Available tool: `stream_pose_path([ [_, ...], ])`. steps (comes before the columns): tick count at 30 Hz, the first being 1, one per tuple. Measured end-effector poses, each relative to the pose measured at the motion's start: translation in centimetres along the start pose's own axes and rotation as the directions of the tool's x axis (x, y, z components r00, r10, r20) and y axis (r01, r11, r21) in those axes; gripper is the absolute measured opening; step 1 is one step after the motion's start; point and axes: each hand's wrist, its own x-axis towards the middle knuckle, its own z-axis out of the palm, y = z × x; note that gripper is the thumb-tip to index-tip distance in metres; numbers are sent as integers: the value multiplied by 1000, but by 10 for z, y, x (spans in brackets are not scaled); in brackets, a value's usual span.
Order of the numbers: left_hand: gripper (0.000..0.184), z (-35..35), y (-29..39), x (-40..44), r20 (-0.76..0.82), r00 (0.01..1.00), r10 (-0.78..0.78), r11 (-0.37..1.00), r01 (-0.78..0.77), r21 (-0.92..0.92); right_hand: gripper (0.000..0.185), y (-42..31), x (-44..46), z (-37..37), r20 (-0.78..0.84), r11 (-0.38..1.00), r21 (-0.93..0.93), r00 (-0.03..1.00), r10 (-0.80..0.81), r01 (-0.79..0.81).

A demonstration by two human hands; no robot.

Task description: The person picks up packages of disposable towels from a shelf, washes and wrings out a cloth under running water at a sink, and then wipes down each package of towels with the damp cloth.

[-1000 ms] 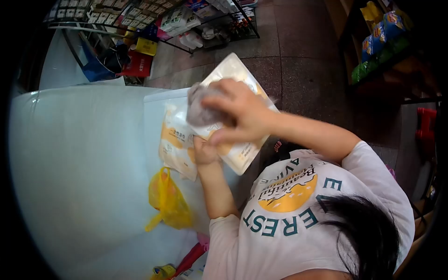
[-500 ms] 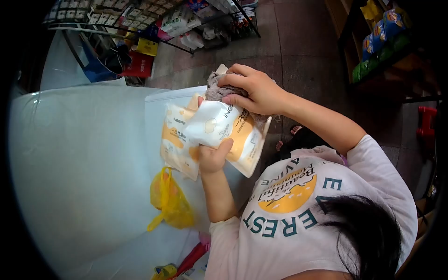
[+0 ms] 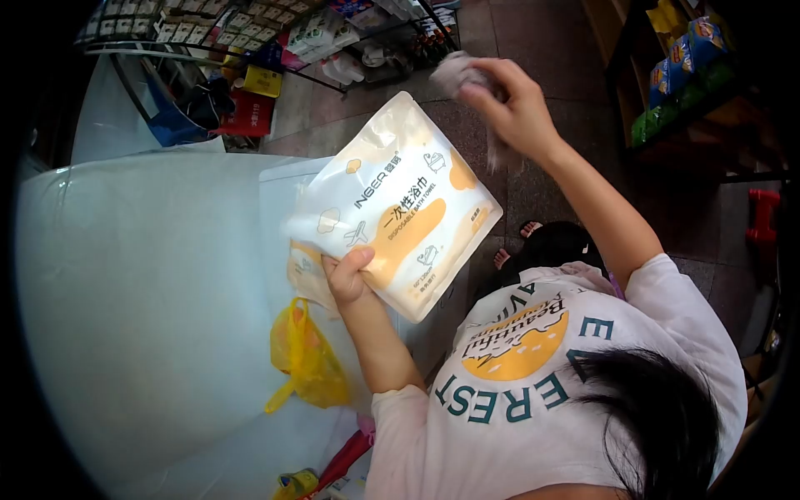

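Observation:
My left hand [image 3: 350, 275] grips a white and orange pouch of disposable bath towel [image 3: 408, 208] by its lower left edge, thumb on the printed front. The pouch is tilted and its whole face shows. Behind it, partly hidden, a similar pouch [image 3: 305, 271] lies at the edge of the white table. Up and to the right, away from the pouch, my right hand [image 3: 521, 108] is closed on a crumpled greyish cloth [image 3: 458, 73], somewhat blurred, with a loose end hanging below the palm.
A knotted yellow plastic bag [image 3: 307, 354] sits on the white table [image 3: 142, 317]. Stocked shelves [image 3: 317, 42] stand at the back, with a red bag [image 3: 247, 114] beside them. Blue and green packets [image 3: 683, 62] fill a rack on the right. Dark floor tiles [image 3: 546, 75] lie between.
My right hand has lifted the cloth off the pouch and moved it up and right. My left hand has shifted slightly left, and the pouch now faces me fully.

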Motion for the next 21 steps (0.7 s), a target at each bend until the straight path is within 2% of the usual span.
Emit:
stream_pose_path([
  [1,68,2,-3,3,5,1000,-18,1000,18,6,34,-28,-6,4,53,993,109,997,-49,43],
  [2,68,7,-5,5,14,1000,-27,1000,27,6,35,-48,-17,12,119,979,54,972,-202,197],
  [3,66,14,-5,6,9,999,-39,995,38,90,37,-65,-25,21,192,937,7,919,-344,349],
  [4,65,21,-6,7,5,999,-49,983,47,175,38,-77,-30,30,270,943,-70,917,-295,324],
  [5,65,30,-5,8,15,998,-56,983,53,177,39,-83,-32,34,342,942,-147,909,-238,302],
  [6,65,38,-4,7,24,997,-76,978,70,196,39,-61,-25,43,252,944,-4,914,-319,331],
  [7,65,42,-5,6,30,996,-88,974,80,213,39,-62,-16,36,252,942,-2,912,-323,334],
  [9,66,42,-9,5,32,992,-120,977,112,181,38,-66,-1,14,364,997,-77,931,6,24],
  [11,68,44,-12,7,85,991,-100,978,82,194,48,-22,-2,24,357,967,-256,930,92,2],
  [15,69,31,-13,5,59,988,-143,976,131,177,47,20,-10,28,294,922,-386,952,87,35],
  [16,69,29,-11,3,58,991,-117,986,109,124,47,42,-12,27,284,909,-417,950,132,-2],
  [17,69,27,-10,2,54,995,-88,994,85,70,49,58,-13,22,271,899,-419,928,256,-126],
  [18,69,22,-9,3,50,995,-84,994,81,70,48,81,-17,20,219,919,-212,900,376,-333],
  [19,68,17,-8,4,64,995,-81,997,80,17,48,88,-19,16,199,858,15,842,501,-514],
  [20,67,12,-7,3,78,994,-79,996,82,-38,46,94,-25,10,260,710,301,771,581,-636],
  [21,67,8,-7,4,75,994,-80,996,83,-40,44,81,-25,0,342,475,544,699,628,-692],
])
